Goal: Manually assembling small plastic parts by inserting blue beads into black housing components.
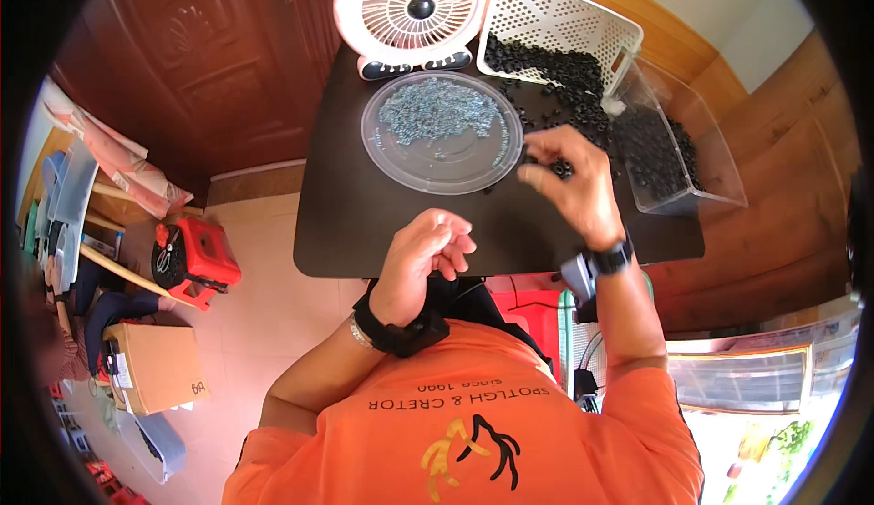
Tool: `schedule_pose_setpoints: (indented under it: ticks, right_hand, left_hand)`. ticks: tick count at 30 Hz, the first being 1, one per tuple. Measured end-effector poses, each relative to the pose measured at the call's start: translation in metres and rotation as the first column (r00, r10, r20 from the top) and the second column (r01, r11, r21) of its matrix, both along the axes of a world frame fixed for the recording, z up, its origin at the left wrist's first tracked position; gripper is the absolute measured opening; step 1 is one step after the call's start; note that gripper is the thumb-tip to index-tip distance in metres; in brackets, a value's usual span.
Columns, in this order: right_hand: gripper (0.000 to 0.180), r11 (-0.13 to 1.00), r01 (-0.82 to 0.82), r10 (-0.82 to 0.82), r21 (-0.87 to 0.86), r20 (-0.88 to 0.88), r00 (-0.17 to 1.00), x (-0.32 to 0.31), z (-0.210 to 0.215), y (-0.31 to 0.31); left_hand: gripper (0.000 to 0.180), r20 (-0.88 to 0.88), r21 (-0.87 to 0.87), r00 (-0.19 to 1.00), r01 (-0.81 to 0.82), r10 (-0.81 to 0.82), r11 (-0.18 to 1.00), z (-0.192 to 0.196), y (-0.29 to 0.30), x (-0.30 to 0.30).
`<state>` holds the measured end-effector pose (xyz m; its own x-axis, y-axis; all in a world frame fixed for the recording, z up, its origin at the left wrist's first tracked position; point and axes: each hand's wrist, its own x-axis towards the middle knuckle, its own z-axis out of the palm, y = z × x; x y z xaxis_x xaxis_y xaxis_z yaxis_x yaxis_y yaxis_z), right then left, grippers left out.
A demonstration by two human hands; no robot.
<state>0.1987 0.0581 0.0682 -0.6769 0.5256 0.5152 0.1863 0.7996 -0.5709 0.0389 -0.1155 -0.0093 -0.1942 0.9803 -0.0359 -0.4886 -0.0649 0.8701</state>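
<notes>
My left hand is over the table's near edge, its fingers curled in toward the palm; whatever they may hold is hidden. To the right of the round clear lid, my right hand reaches down with thumb and fingertips apart. Small black ring-like parts show in the gap between them, apparently on the tabletop. On the lid lies a heap of tiny bluish metallic pieces, with some strung along its right rim. More black parts spread behind my right hand.
A white perforated basket lies tipped at the back, spilling black parts. Right of it stands a clear plastic bin holding more. A pink-white fan stands behind the lid. The dark table borders a wooden wall panel.
</notes>
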Motion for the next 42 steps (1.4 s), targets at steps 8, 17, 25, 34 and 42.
schedule_pose_setpoints:
  ticks: [8, 17, 25, 34, 42]
  right_hand:
    - [0.039, 0.936, -0.274, 0.284, 0.222, -0.015, 0.959, -0.014, -0.006, -0.061]
    - [0.030, 0.949, -0.182, 0.189, 0.257, -0.001, 0.982, -0.026, -0.026, -0.076]
    - [0.025, 0.977, -0.110, 0.102, 0.185, 0.049, 0.994, -0.035, -0.029, -0.080]
    - [0.017, 0.981, -0.010, 0.065, -0.196, 0.277, 0.959, -0.085, -0.033, 0.023]
    - [0.016, 0.997, 0.033, 0.006, -0.065, 0.519, 0.855, -0.125, -0.048, 0.044]
  left_hand:
    - [0.028, -0.024, 0.089, 0.996, 0.085, -0.083, 0.992, 0.011, 0.007, 0.011]
    - [0.026, -0.016, 0.076, 0.998, 0.064, -0.063, 0.995, -0.002, -0.004, 0.004]
    - [0.024, 0.023, 0.057, 0.999, 0.036, -0.038, 0.998, -0.007, -0.007, -0.003]
    - [0.020, 0.111, 0.088, 0.987, -0.123, 0.113, 0.989, -0.018, -0.007, -0.023]
    - [0.021, 0.099, 0.068, 0.991, -0.098, 0.091, 0.993, -0.022, -0.006, -0.025]
